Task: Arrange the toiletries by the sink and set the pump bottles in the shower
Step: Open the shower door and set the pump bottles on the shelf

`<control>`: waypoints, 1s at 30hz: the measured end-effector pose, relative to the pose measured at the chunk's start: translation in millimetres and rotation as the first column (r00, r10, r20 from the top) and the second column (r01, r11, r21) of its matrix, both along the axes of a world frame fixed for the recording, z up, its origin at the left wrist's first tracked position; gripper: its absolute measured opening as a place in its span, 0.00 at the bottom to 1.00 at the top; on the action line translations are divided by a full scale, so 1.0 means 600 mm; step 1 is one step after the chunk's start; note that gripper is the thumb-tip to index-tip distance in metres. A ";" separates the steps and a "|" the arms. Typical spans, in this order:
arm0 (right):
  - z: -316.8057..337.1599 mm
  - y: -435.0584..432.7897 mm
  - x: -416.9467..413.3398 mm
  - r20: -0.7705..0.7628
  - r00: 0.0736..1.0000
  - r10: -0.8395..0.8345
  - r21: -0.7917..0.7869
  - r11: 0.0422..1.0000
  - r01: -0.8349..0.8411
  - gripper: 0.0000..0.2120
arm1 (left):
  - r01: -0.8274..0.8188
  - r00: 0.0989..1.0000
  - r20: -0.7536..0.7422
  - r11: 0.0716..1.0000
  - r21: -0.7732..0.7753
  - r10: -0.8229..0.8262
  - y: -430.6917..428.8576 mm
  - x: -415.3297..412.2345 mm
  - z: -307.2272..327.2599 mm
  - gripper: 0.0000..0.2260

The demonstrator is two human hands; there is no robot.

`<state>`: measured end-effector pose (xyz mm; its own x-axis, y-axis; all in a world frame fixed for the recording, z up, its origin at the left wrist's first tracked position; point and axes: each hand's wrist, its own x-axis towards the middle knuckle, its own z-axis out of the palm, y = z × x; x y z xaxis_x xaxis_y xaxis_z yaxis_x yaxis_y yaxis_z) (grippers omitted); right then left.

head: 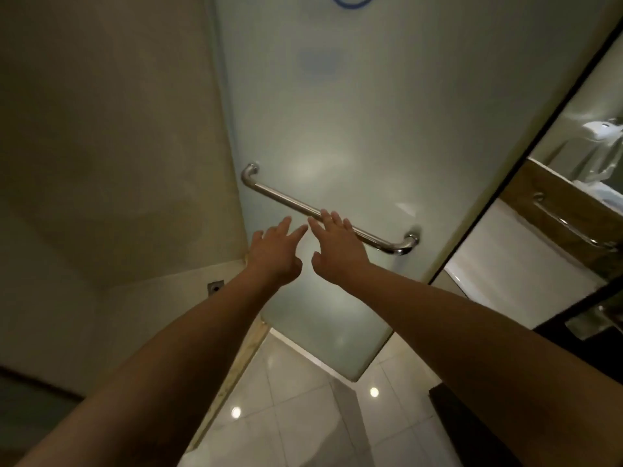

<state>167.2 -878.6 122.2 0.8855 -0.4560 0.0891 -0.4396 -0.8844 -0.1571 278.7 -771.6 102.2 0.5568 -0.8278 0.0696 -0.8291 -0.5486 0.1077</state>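
Left hand [274,252]: centre frame, fingers straight, spread, holding nothing.
Right hand [338,247]: fingers straight, tips at bar [283,197], gripping nothing.
Bar: centre, on frosted door [337,112], long axis upper left to lower right.

My left hand [274,254] and my right hand [338,246] are both bare, and so are the wrists behind them. My left forearm [161,358] and my right forearm [472,332] are uncovered along all the length that shows, down to the edges of the view. They look slim at the wrist and broad close to the camera. My nails are too small to make out.
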 end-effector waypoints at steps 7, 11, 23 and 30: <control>0.001 0.201 0.152 -0.074 0.935 0.346 0.055 0.938 -0.343 0.38 | -0.346 0.938 0.027 0.937 0.044 0.345 0.270 0.061 0.026 0.34; 0.004 0.367 0.197 -0.080 0.869 0.488 0.034 0.873 -0.486 0.38 | -0.593 0.804 0.000 0.802 0.069 0.595 0.469 0.029 0.041 0.33; 0.021 0.903 0.115 -0.118 0.348 0.930 -0.012 0.349 -0.937 0.38 | -0.946 0.322 0.077 0.317 0.073 0.944 0.962 -0.205 0.076 0.31; -0.009 1.062 0.030 -0.247 0.045 0.968 0.043 0.058 -0.997 0.47 | -0.991 -0.009 0.030 -0.013 0.133 1.000 1.094 -0.368 0.002 0.30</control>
<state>185.5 -241.7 116.5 0.4999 0.8526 -0.1523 0.8533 -0.5150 -0.0818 57.6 -115.0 103.2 0.8247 0.5650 -0.0245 0.5653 -0.8248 0.0086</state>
